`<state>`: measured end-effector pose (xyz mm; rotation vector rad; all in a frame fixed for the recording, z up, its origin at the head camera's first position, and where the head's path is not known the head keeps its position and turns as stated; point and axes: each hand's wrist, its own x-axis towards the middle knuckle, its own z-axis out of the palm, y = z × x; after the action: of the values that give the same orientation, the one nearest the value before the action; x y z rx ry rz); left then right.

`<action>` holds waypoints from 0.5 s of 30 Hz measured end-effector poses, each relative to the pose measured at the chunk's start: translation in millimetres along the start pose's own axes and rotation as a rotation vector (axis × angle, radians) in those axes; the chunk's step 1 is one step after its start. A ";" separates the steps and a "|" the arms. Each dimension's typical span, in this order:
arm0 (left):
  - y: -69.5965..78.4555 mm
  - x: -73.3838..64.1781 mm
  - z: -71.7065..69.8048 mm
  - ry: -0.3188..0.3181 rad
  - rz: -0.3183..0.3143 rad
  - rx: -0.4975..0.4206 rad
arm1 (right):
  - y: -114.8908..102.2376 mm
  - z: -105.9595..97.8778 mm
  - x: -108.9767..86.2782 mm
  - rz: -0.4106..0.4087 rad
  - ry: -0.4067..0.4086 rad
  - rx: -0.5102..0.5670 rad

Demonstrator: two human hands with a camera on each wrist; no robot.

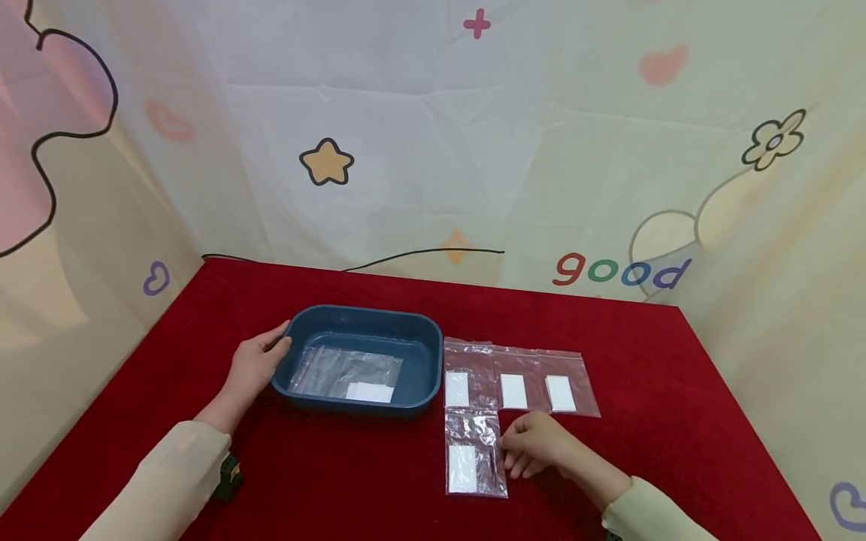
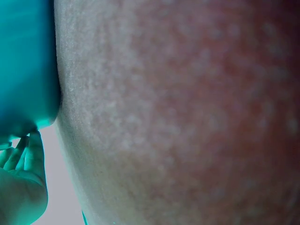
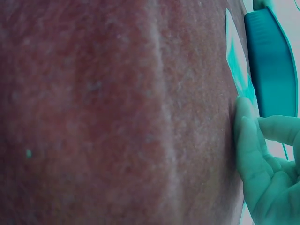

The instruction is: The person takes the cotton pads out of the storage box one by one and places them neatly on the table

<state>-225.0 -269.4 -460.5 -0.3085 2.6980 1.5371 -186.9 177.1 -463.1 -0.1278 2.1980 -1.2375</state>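
My left hand point(image 1: 260, 357) holds the left side of a dark blue plastic tub point(image 1: 426, 368), its thumb at the rim. In the left wrist view, the left hand's fingers point(image 2: 33, 152) touch the tub's lower corner. Inside the tub lie clear zip bags point(image 1: 338, 368) and white cards point(image 1: 369, 391). To the tub's right, my right hand point(image 1: 541, 443) pinches the right edge of a clear zip bag point(image 1: 483, 428) that lies on the table. A white card point(image 1: 463, 467) is inside this bag. In the right wrist view, the right hand's thumb point(image 3: 279, 127) and forefinger come together by the bag.
Behind the near bag, a row of three clear zip bags, the left point(image 1: 480, 368), the middle point(image 1: 517, 361) and the right point(image 1: 575, 368), each holds white card. A red cloth point(image 1: 352, 481) covers the table. Pale printed curtains point(image 1: 433, 150) stand around its back and sides.
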 end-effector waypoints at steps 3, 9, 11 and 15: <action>0.3 -0.9 -0.1 0.004 0.001 0.000 | -0.8 0.6 1.1 0.009 0.002 -0.010; 0.4 -0.5 -0.5 0.011 0.006 0.006 | -2.7 2.0 2.1 0.021 0.012 -0.032; 0.1 -0.2 -0.3 0.011 0.007 0.007 | -3.8 2.3 2.3 0.021 0.012 -0.033; -0.8 0.1 0.2 0.011 0.006 0.001 | -5.9 3.5 2.7 0.018 0.013 -0.050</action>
<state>-225.0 -269.6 -461.3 -0.3099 2.7113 1.5399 -188.3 170.1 -461.0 -0.1201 2.2367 -1.1772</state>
